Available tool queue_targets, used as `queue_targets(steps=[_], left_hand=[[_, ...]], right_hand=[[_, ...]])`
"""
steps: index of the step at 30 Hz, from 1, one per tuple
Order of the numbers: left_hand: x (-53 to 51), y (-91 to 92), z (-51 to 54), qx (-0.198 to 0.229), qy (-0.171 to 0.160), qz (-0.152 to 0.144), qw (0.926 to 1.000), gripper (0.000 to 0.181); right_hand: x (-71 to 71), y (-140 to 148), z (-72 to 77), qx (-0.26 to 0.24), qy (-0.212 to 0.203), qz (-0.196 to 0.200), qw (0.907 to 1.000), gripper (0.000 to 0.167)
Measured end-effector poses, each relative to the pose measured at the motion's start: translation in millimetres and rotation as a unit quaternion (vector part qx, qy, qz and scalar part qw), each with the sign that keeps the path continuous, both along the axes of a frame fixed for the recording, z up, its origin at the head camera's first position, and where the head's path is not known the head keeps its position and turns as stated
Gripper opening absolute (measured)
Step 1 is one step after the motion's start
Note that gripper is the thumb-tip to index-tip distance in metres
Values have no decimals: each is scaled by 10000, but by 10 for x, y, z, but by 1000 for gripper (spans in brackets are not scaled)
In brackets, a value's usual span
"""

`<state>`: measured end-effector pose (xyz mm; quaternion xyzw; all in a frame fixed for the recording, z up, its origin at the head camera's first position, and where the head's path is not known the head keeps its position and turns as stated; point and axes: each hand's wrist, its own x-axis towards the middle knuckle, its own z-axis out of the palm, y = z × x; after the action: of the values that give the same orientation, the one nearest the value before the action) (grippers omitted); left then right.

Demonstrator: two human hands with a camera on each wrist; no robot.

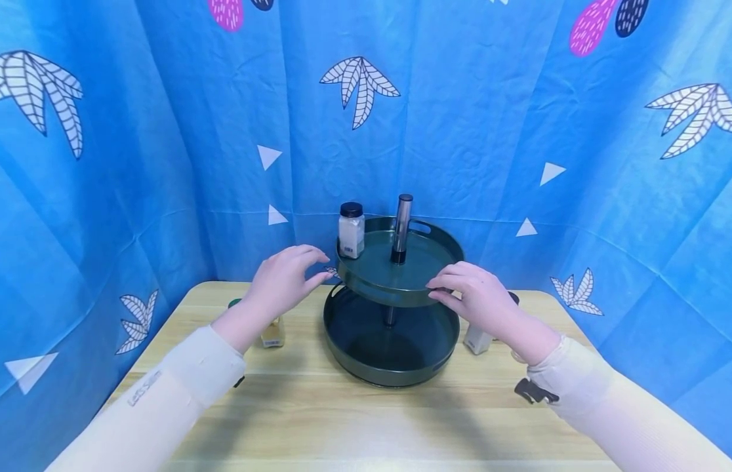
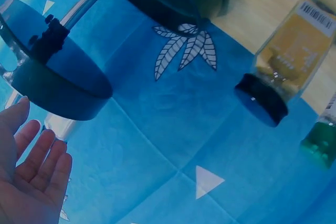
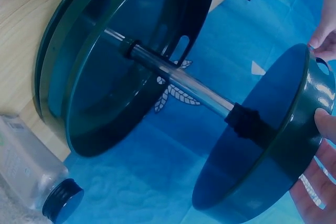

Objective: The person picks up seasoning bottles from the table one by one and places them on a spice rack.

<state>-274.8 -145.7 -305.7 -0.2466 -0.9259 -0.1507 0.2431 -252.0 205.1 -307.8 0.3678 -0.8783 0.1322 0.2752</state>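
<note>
A dark green two-tier turntable stand stands on the table, with an upper tray [image 1: 378,294] and a lower tray [image 1: 395,377] joined by a metal post [image 1: 403,226]. On the upper tray's left side sits a clear jar of white contents with a black lid [image 1: 351,233]. My left hand [image 1: 286,276] is beside that tray's left side, thumb and fingers spread with nothing between them. At the opposite side, my right hand [image 1: 475,292] has its fingertips at the rim. The right wrist view shows its thumb [image 3: 326,123] against the tray's outer wall, fingers extended.
Left of the stand, partly behind my left arm, are a black-capped bottle with yellow contents [image 2: 294,51] and a green-capped bottle [image 2: 320,145]. A black-capped bottle with whitish contents [image 3: 31,166] stands at the right. A blue patterned curtain [image 1: 478,131] surrounds the wooden table [image 1: 366,426].
</note>
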Motion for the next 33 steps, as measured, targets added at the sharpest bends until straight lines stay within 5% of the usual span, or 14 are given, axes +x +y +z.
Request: queue_targets(steps=[14, 33], left_hand=[[32, -124, -258, 101, -229, 170, 9995, 29], [40, -302, -588, 157, -132, 318, 9993, 25]], right_hand=[[-3, 3, -9, 20, 46, 28, 10000, 24], [2, -1, -4, -3, 12, -24, 10000, 23]])
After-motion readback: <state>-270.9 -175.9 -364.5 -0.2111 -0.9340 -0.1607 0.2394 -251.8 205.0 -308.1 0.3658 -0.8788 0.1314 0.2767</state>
